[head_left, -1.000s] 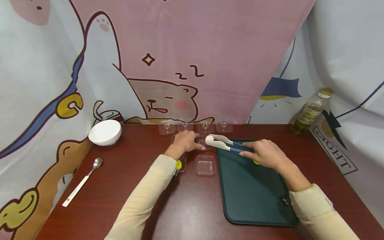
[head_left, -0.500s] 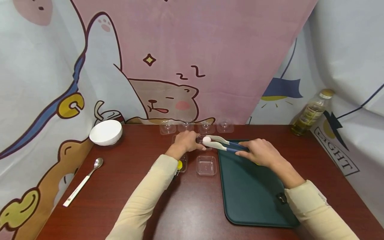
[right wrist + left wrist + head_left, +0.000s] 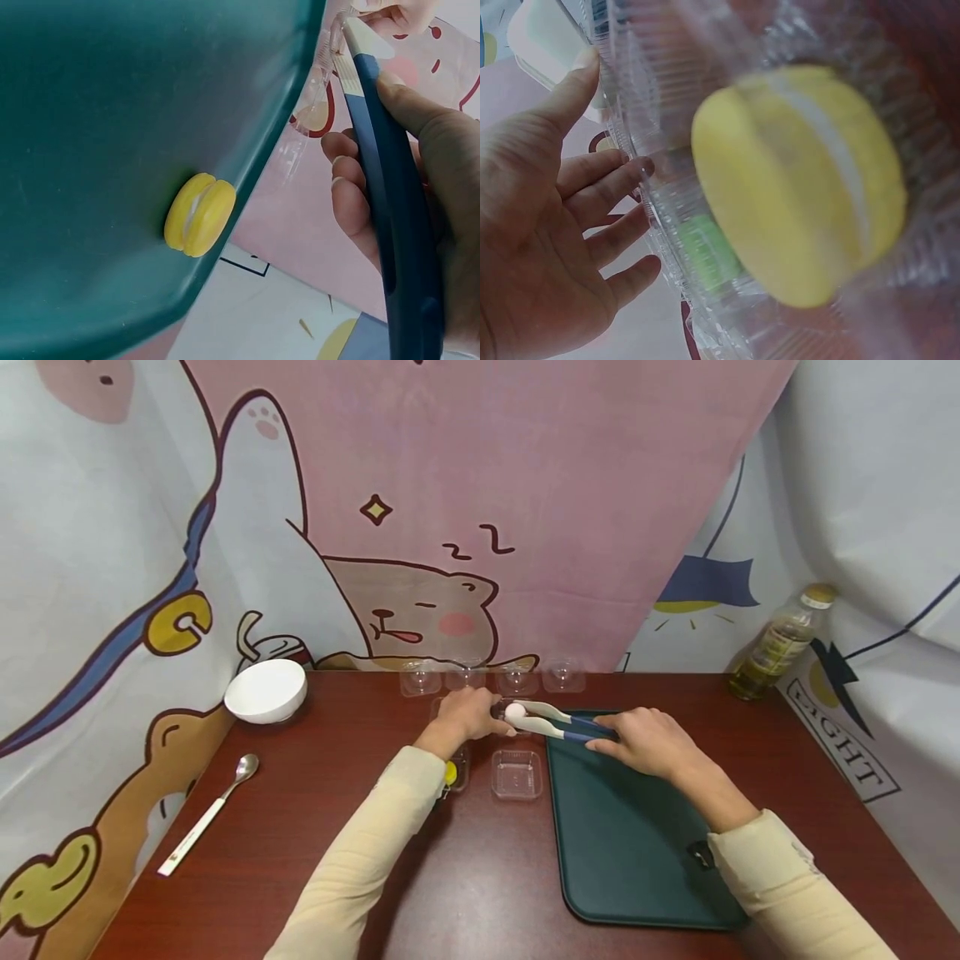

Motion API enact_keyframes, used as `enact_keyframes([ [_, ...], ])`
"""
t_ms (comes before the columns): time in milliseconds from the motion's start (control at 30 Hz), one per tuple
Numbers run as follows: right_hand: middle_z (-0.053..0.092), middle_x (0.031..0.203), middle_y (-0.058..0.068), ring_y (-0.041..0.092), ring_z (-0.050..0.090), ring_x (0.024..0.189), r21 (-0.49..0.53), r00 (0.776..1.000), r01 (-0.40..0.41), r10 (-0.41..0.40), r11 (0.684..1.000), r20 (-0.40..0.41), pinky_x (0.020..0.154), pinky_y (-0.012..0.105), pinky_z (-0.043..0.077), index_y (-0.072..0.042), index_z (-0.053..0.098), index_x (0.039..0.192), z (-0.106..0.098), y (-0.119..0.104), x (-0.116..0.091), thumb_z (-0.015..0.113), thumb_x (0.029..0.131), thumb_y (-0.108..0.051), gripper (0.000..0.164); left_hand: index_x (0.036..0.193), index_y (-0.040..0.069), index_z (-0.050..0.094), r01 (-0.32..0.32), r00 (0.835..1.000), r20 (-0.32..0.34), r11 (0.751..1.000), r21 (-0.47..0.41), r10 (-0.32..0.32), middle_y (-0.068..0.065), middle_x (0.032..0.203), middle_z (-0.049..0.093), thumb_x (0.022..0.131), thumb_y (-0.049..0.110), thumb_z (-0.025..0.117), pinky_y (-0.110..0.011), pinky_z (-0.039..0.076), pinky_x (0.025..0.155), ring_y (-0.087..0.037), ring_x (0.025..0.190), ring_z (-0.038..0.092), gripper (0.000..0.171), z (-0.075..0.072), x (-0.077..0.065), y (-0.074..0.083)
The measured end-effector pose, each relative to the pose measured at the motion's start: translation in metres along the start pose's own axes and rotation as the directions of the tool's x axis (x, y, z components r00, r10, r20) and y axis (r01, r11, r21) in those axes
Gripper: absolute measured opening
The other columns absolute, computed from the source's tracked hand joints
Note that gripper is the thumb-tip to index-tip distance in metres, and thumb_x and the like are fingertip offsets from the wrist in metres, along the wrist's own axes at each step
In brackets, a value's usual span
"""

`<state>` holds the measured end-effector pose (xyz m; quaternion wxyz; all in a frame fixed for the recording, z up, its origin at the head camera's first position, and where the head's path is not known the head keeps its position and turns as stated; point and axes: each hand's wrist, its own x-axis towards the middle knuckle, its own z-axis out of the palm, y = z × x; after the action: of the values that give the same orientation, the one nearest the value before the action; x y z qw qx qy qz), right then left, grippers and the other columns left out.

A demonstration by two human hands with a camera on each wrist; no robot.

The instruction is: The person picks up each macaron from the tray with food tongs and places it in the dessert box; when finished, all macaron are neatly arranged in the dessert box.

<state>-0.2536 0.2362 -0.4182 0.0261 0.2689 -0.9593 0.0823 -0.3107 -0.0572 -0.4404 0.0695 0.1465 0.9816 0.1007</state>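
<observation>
Tongs (image 3: 564, 734) shifted left | right fingers (image 3: 351, 202) grip them, left fingers (image 3: 611, 186) spread | red-brown table (image 3: 480, 868) | pink backdrop (image 3: 600, 527)

Well to the right of the right hand (image 3: 652, 743), a boxed word on the white wall cloth (image 3: 843, 781) reads "LIGHT" or "EIGHT". Beyond the left hand (image 3: 463, 714), two letters "Z" stand on the pink wall cloth (image 3: 600, 510). Print on the oil bottle (image 3: 778, 647), beyond the right hand, is too small to read.

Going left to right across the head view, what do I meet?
White-handled metal spoon, white round bowl, left hand, blue-and-cream tongs with a small pale pink ball at their tips, right hand, yellow-capped transparent bottle.
</observation>
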Motion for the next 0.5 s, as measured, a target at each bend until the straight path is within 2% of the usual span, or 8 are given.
enact_keyframes([
  [233, 0.068, 0.071, -0.006, 0.004, 0.047, 0.054, 0.003, 1.0, 0.002, -0.002, 1.0, 0.014, 0.048, 0.025, 0.037, -0.005, 0.075, 0.117, -0.0015, -0.0042, -0.0014, 0.073, 0.092, -0.04, 0.043, 0.132, 0.022, 0.068, -0.01, 1.0, 0.014, 1.0, 0.014, 0.01, -0.001, 0.123, 0.073, 0.083, 0.059, 0.077, -0.046, 0.039, 0.113, -0.024, 0.116, 0.065, 0.062, 0.0015, -0.0006, 0.0003],
  [500, 0.066, 0.07, -0.007, 0.006, 0.048, 0.054, -0.007, 1.0, 0.0, 0.0, 1.0, 0.026, 0.048, 0.026, 0.038, -0.007, 0.076, 0.113, -0.0069, -0.0062, 0.0027, 0.074, 0.091, -0.039, 0.039, 0.131, 0.021, 0.068, -0.009, 1.0, 0.0, 1.0, 0.001, 0.009, -0.001, 0.123, 0.073, 0.083, 0.058, 0.077, -0.046, 0.038, 0.114, -0.023, 0.115, 0.065, 0.062, 0.0003, -0.0001, -0.0007],
])
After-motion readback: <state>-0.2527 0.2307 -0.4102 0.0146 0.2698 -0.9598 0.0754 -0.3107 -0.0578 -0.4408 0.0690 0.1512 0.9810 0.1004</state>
